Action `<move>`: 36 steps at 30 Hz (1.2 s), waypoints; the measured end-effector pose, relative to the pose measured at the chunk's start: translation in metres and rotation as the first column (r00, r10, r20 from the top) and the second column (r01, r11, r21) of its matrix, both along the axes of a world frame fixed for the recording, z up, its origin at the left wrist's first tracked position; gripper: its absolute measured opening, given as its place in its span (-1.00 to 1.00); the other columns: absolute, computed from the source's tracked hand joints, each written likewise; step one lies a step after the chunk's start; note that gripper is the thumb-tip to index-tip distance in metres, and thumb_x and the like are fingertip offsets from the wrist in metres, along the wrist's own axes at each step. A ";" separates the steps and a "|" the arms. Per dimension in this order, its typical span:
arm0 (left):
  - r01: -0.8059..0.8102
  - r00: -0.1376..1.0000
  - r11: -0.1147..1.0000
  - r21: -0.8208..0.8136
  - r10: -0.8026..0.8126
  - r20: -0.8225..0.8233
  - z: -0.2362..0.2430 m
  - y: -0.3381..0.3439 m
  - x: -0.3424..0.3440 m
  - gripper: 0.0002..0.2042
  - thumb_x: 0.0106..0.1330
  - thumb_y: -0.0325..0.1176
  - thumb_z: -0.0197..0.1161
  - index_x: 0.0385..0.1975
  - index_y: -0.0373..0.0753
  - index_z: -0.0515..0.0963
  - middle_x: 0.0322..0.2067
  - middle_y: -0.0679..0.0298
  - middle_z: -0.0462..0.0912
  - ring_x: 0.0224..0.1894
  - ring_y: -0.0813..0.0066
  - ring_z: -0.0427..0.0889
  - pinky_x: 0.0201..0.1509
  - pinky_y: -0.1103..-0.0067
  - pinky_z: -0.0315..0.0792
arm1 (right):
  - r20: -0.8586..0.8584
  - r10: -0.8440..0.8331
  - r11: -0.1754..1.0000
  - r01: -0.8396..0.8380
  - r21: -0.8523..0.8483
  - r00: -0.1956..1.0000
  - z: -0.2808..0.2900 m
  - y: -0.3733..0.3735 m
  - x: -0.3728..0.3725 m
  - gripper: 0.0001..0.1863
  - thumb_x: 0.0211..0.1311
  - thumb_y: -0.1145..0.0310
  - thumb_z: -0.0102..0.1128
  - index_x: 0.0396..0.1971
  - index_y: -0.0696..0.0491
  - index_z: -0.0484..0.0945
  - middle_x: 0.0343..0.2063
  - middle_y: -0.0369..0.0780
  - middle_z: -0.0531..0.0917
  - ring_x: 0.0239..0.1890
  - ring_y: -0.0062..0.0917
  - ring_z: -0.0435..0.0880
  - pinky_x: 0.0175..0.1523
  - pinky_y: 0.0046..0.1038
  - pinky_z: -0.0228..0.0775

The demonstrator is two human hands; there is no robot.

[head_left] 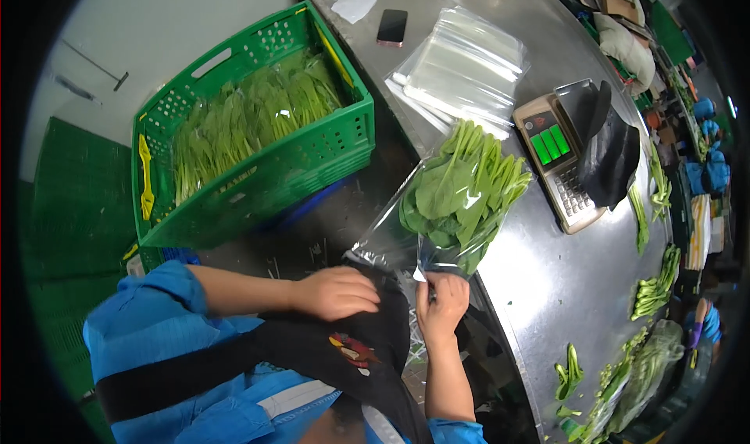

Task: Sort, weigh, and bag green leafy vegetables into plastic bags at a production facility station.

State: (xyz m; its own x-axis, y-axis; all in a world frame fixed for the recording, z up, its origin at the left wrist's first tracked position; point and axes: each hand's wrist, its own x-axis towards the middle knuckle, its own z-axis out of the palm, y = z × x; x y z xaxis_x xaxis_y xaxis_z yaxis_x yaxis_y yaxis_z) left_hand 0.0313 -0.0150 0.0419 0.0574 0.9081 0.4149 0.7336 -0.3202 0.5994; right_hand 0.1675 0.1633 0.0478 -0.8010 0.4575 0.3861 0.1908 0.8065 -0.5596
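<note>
A clear plastic bag (380, 233) of leafy green vegetables (461, 190) lies at the front edge of the metal table, its stems pointing away from me. My right hand (444, 307) is closed, pinching the near edge of this bag between thumb and fingers, where a small white patch shows. The bag's loose left corner hangs past the table edge, just above my left hand (336, 293). That hand rests against my black apron (312, 350) with its fingers laid flat and close together, holding nothing visible; its thumb is hidden.
At the left stands a green crate (258, 171) with bagged greens. Plastic bags (469, 61) are stacked on the table (547, 296), near a phone (392, 28). A scale display with keypad (558, 163) stands behind the greens, partly under black material (609, 155). Loose greens (656, 284) lie at right.
</note>
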 end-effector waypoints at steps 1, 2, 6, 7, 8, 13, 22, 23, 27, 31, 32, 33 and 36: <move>-0.015 0.999 0.999 0.031 0.014 0.038 -0.016 0.012 0.015 -0.79 0.06 -0.49 0.09 -0.27 -0.25 0.50 -0.19 0.17 0.49 -0.10 0.27 0.45 0.03 0.41 0.31 | -0.033 -0.007 1.000 0.006 -0.030 0.999 0.007 0.000 -0.005 -0.85 -0.25 0.51 0.23 -0.59 0.05 0.45 -0.60 -0.25 0.49 -0.49 -0.38 0.46 -0.29 -0.41 0.22; -0.080 0.990 0.991 -0.104 0.091 0.111 -0.028 0.029 0.024 -0.72 0.07 -0.53 0.06 -0.17 -0.30 0.44 -0.09 0.12 0.42 -0.02 0.20 0.39 0.07 0.39 0.28 | -0.071 -0.024 0.998 0.020 -0.057 0.997 0.013 0.001 -0.010 -0.86 -0.23 0.50 0.22 -0.60 0.05 0.44 -0.61 -0.25 0.49 -0.51 -0.37 0.46 -0.31 -0.41 0.22; -0.262 0.921 0.963 -0.064 0.269 0.281 -0.010 0.107 0.021 -0.56 -0.03 -0.59 0.04 -0.04 -0.35 0.32 0.06 0.09 0.29 0.09 0.15 0.28 0.13 0.40 0.22 | -0.097 0.068 0.996 -0.074 -0.058 0.993 0.040 0.017 -0.015 -0.88 -0.19 0.50 0.21 -0.62 0.06 0.43 -0.63 -0.25 0.48 -0.54 -0.36 0.46 -0.35 -0.40 0.22; -0.288 0.912 0.957 0.018 0.269 0.311 -0.004 0.126 0.016 -0.55 -0.05 -0.60 0.04 -0.03 -0.36 0.32 0.04 0.08 0.32 0.07 0.14 0.31 0.12 0.41 0.24 | -0.094 0.117 0.989 -0.125 -0.079 0.989 0.045 0.023 -0.014 -0.89 -0.17 0.51 0.20 -0.62 0.08 0.43 -0.64 -0.24 0.48 -0.55 -0.36 0.44 -0.36 -0.41 0.22; -0.304 0.908 0.953 0.019 0.283 0.310 -0.008 0.147 0.011 -0.55 -0.05 -0.60 0.04 -0.03 -0.36 0.32 0.04 0.08 0.32 0.07 0.14 0.31 0.12 0.41 0.24 | -0.093 0.167 0.979 -0.176 -0.100 0.982 0.050 0.031 -0.014 -0.89 -0.15 0.52 0.19 -0.62 0.10 0.42 -0.65 -0.23 0.48 -0.56 -0.37 0.43 -0.38 -0.42 0.22; -0.314 0.724 0.890 -0.331 0.450 0.522 -0.007 0.232 -0.010 -0.61 0.17 -0.52 0.00 0.04 -0.35 0.24 -0.07 0.08 0.44 -0.08 0.36 0.46 -0.03 0.55 0.34 | -0.142 0.303 0.921 -0.328 -0.212 0.942 0.070 0.060 -0.031 -0.91 -0.15 0.51 0.16 -0.60 0.11 0.43 -0.66 -0.22 0.46 -0.59 -0.35 0.45 -0.41 -0.41 0.24; -0.536 0.785 0.775 -0.334 0.603 0.139 -0.036 0.333 -0.033 -0.76 0.11 -0.38 0.07 -0.23 -0.31 0.48 -0.25 0.08 0.50 -0.22 0.09 0.48 -0.16 0.43 0.39 | -0.185 0.562 0.708 -0.584 -0.396 0.806 0.082 0.095 -0.049 -0.89 -0.11 0.49 0.12 -0.49 0.10 0.45 -0.59 -0.16 0.49 -0.50 -0.25 0.47 -0.33 -0.33 0.28; -0.531 0.827 0.781 -0.330 0.562 -0.002 -0.041 0.341 -0.027 -0.73 0.14 -0.33 0.04 -0.20 -0.29 0.46 -0.24 0.06 0.49 -0.23 0.12 0.49 -0.16 0.41 0.38 | -0.249 0.577 0.682 -0.626 -0.377 0.778 0.077 0.096 -0.049 -0.87 -0.11 0.50 0.12 -0.46 0.10 0.46 -0.57 -0.15 0.49 -0.48 -0.26 0.48 -0.34 -0.34 0.29; -0.515 0.857 0.767 -0.382 0.450 -0.252 -0.052 0.365 -0.017 -0.72 0.17 -0.27 0.00 -0.18 -0.27 0.45 -0.28 0.06 0.48 -0.26 0.16 0.50 -0.18 0.39 0.37 | -0.244 0.654 0.582 -0.682 -0.442 0.716 0.061 0.131 -0.040 -0.81 -0.09 0.48 0.16 -0.38 0.07 0.48 -0.46 -0.15 0.52 -0.39 -0.31 0.50 -0.28 -0.39 0.31; -0.545 0.831 0.696 -0.468 0.373 -0.413 -0.059 0.359 -0.024 -0.73 0.18 -0.26 -0.01 -0.22 -0.26 0.46 -0.34 0.07 0.49 -0.29 0.17 0.51 -0.19 0.37 0.37 | -0.102 -0.014 0.700 -0.064 -0.711 0.995 0.005 0.209 -0.036 -0.80 0.13 0.37 0.04 -0.31 0.18 0.46 -0.36 -0.22 0.54 -0.31 -0.55 0.48 -0.18 -0.55 0.28; -0.532 0.846 0.737 -0.417 0.441 -0.300 -0.061 0.356 -0.026 -0.74 0.16 -0.23 -0.01 -0.27 -0.25 0.48 -0.39 0.09 0.49 -0.31 0.19 0.52 -0.26 0.38 0.40 | -0.075 -0.264 0.628 0.112 -0.770 0.962 0.004 0.227 -0.043 -0.77 0.18 0.34 -0.01 -0.28 0.21 0.44 -0.35 -0.16 0.55 -0.28 -0.48 0.49 -0.16 -0.51 0.31; -0.514 0.857 0.782 -0.353 0.483 -0.179 -0.059 0.357 -0.024 -0.74 0.15 -0.20 -0.01 -0.32 -0.23 0.49 -0.44 0.12 0.50 -0.34 0.22 0.53 -0.33 0.38 0.42 | -0.043 -0.273 0.738 0.181 -0.650 0.961 -0.028 0.257 -0.038 -0.74 0.19 0.33 -0.02 -0.26 0.22 0.44 -0.35 -0.18 0.54 -0.31 -0.52 0.48 -0.16 -0.52 0.31; -0.464 0.886 0.813 -0.352 0.435 -0.162 -0.070 0.359 -0.021 -0.75 0.18 -0.21 -0.03 -0.36 -0.26 0.46 -0.45 0.13 0.50 -0.38 0.20 0.53 -0.34 0.38 0.42 | 0.073 -0.183 0.711 0.183 -0.678 0.980 -0.078 0.301 -0.039 -0.71 0.20 0.30 -0.01 -0.24 0.24 0.45 -0.36 -0.21 0.54 -0.34 -0.57 0.45 -0.18 -0.54 0.30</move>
State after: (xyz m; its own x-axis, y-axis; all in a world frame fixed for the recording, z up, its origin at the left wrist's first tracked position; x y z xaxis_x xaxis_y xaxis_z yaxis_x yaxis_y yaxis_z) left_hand 0.0104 0.3442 -0.0277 -0.3793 0.9237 0.0540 0.7857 0.2907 0.5461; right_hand 0.1284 0.4644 -0.0302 -0.6735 0.7340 -0.0867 0.2947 0.1591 -0.9422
